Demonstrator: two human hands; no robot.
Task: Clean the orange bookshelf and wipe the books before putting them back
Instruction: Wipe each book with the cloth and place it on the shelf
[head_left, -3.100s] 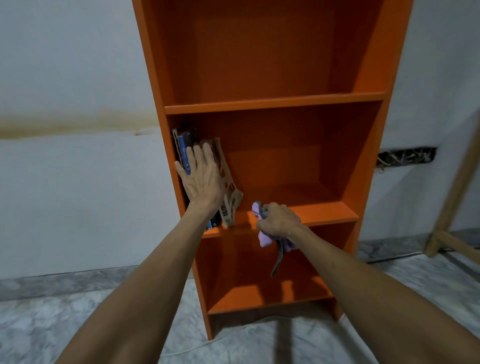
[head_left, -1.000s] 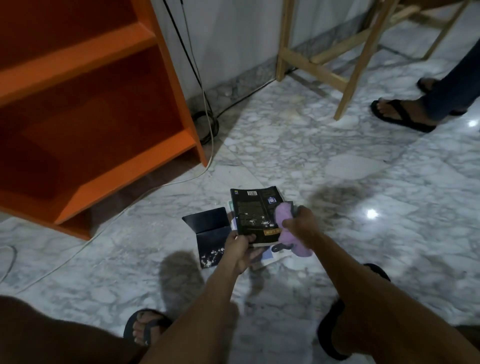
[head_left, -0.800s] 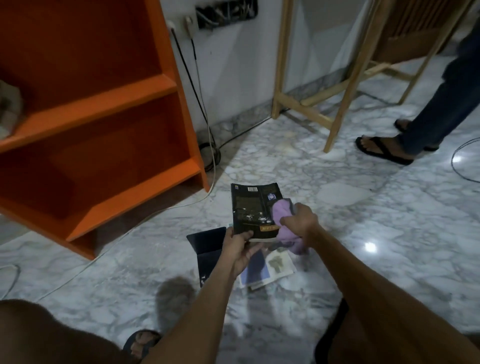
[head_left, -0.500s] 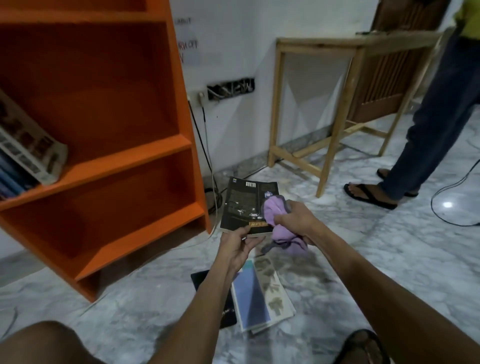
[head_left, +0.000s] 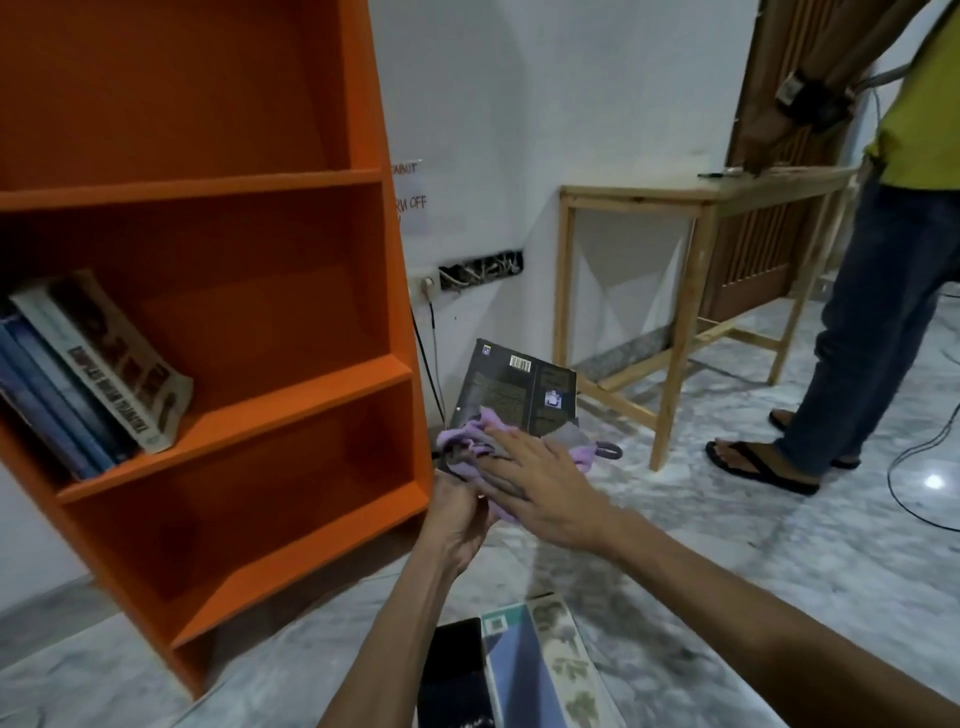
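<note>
Through your head camera, your left hand (head_left: 460, 512) grips the lower edge of the black book (head_left: 514, 395), fingers curled round it, holding the book up and tilted just in front of the lower right side of the orange bookshelf (head_left: 397, 312). Your right hand (head_left: 540, 491) lies flat with straight fingers, pressing the purple cloth (head_left: 470, 441) against the book's back cover. Your 2 hands are close together, meeting at the cloth, and the barcode end of the cover shows above it. On a shelf at the left, shelved books (head_left: 98, 374) lean on each other, the outermost tilted. Below your forearms, floor books (head_left: 519, 675) lie flat on the marble floor (head_left: 779, 545), side by side. To the right a wooden table (head_left: 675, 192) stands against the wall, and another person (head_left: 872, 312) in jeans and sandals stands beside it
</note>
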